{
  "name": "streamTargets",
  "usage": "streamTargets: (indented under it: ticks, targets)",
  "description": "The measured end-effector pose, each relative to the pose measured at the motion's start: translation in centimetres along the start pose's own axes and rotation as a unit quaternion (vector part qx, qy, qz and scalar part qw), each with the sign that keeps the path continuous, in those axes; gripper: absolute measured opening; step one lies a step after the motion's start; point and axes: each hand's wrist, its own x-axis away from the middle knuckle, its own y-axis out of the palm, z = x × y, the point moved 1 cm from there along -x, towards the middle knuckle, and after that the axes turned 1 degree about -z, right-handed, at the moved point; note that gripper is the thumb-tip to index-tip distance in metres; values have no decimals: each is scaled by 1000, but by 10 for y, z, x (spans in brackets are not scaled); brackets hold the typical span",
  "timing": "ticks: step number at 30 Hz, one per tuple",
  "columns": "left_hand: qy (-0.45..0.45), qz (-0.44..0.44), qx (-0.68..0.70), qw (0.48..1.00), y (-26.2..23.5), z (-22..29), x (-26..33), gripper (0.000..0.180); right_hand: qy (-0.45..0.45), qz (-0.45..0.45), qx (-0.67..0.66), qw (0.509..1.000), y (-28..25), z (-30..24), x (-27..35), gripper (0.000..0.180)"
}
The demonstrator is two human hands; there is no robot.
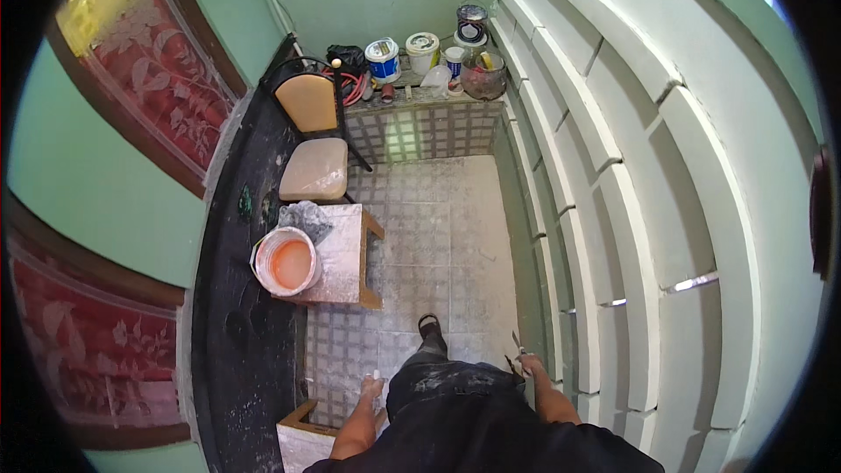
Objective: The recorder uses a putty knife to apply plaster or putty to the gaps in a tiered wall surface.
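Observation:
Low beside my left thigh hangs my left hand [372, 385], its fingers looking closed. A small white bit [378, 374] shows at its fingertips, too small to name. On the other side, my right hand [531, 363] is closed around a thin, narrow tool [516, 342] whose kind I cannot make out. A dark part sticks out next to that hand, near the slatted wall. Away to the left, a white bucket [259, 273] with pinkish-orange liquid stands on a whitened low bench [346, 250]. A crumpled clear plastic bag [308, 217] lies behind the bucket.
A chair [314, 166] with a tan seat stands beyond the bench. Paint buckets [383, 61] and a clear tub [484, 79] line the far ledge. Raised white slats [631, 271] run along the right wall. Another whitened bench [302, 447] is at lower left.

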Motion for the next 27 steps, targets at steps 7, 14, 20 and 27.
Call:
streamTargets:
  ticks: [7, 14, 20, 27]
  targets:
    - [48, 59, -45, 996, -65, 86, -104, 47, 30, 76, 64, 995, -44, -25, -32, 38]
    - [140, 124, 9, 982, -112, 238, -148, 53, 146, 226, -191, 944, -148, -26, -57, 34]
    - [136, 157, 16, 978, -122, 322, -170, 56, -73, 386, -323, 861, -358, -122, -44, 41]
    - [284, 214, -13, 935, -129, 451, -178, 43, -224, 487, -253, 805, -600, -179, -26, 26]
